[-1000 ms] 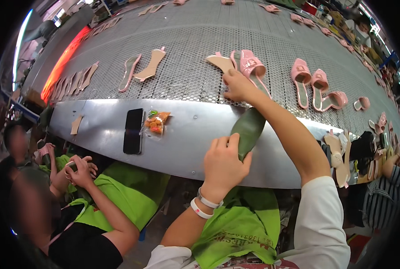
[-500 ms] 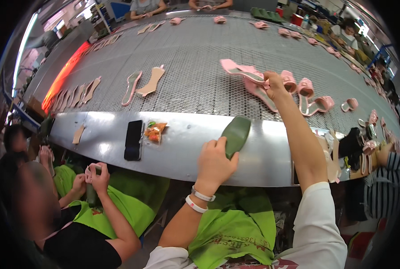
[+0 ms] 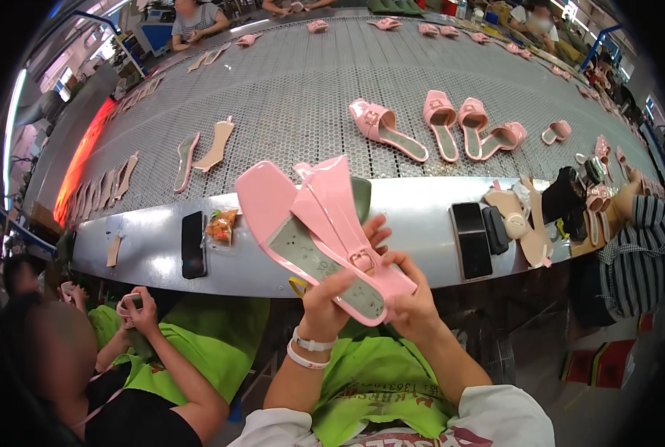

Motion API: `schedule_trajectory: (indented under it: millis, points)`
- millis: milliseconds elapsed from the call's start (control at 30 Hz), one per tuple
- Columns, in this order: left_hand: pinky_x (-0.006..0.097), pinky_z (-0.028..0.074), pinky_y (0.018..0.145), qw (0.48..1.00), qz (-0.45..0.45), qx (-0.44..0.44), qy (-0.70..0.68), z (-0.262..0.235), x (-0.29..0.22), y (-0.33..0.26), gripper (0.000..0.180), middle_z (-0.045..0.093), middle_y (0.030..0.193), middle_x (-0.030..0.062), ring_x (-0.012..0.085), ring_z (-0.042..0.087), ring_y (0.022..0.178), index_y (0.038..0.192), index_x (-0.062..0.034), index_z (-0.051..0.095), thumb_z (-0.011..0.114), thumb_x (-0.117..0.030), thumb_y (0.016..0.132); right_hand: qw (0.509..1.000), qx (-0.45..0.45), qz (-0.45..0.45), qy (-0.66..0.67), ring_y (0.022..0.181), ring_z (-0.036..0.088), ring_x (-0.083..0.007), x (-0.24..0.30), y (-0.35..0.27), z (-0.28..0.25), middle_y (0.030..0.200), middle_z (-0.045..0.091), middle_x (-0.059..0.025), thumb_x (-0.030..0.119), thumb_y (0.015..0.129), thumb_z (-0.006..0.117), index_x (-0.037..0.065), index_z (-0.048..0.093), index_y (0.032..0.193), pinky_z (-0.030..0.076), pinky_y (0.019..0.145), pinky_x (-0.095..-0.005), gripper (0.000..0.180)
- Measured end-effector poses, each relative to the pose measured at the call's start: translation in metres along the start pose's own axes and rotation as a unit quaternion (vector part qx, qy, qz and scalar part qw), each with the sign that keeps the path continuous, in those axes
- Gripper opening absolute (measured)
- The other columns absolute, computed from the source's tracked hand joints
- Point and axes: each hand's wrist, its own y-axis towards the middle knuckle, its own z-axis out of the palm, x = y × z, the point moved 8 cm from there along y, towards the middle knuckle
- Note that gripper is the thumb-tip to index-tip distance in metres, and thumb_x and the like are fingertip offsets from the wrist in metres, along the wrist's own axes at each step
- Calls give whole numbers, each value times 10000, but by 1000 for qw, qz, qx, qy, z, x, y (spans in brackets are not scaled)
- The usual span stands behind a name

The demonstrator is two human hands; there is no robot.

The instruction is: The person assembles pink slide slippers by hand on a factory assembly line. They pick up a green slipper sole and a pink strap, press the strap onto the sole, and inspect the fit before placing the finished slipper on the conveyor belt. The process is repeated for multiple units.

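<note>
A pink sandal (image 3: pixel 267 195) with a squared toe, grey-green sole face and buckled strap (image 3: pixel 332 203) is held up in front of me. My left hand (image 3: pixel 325 304) grips the edge of its sole, thumb on the face. My right hand (image 3: pixel 416 302) closes on the narrow end, beside the buckle. Partly hidden behind the strap is a dark green shoe last (image 3: pixel 361 198); whether a hand holds it, I cannot tell. Past my hands, several pink sandals (image 3: pixel 389 131) lie on the mesh conveyor (image 3: pixel 288 97).
On the metal ledge (image 3: pixel 273 264) lie a black phone (image 3: pixel 192 244), an orange snack packet (image 3: pixel 221 226), another phone (image 3: pixel 471 240), a black case (image 3: pixel 495 229) and tan sole pieces (image 3: pixel 530 242). A co-worker in a green apron (image 3: pixel 221 343) works close at left. Others sit across and at right.
My right hand has brought a pink sandal from the conveyor back to my left hand, and both now grip it. The green last has gone mostly behind it. My view has shifted.
</note>
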Motion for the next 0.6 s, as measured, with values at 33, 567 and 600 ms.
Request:
schedule_trajectory:
  millis: [33,567,600]
  points:
    - [424,429,1041,999,-21,-27,13,-5,5,-6,760,477,1385,186,286,493,1286,1429,21,358,708,-205,794,990,-2,-51,-135,1058,604,-205,7,-5,-2,1197,551,-133,15,708,691,32,454,1256,540,804,-281,597]
    - [439,450,858,667,14,-11,745,17,22,-27,954,527,1064,191,384,528,986,1402,17,388,864,-132,588,981,48,-123,-142,901,623,-190,-13,-37,-50,1118,586,-99,137,916,677,15,482,1253,518,801,-309,408]
    - [438,450,859,661,16,-10,750,18,19,-27,961,529,1063,191,382,528,984,1403,16,387,867,-134,585,977,38,-127,-165,879,626,-192,-15,-38,-54,1106,589,-103,152,927,671,9,492,1236,517,790,-309,384]
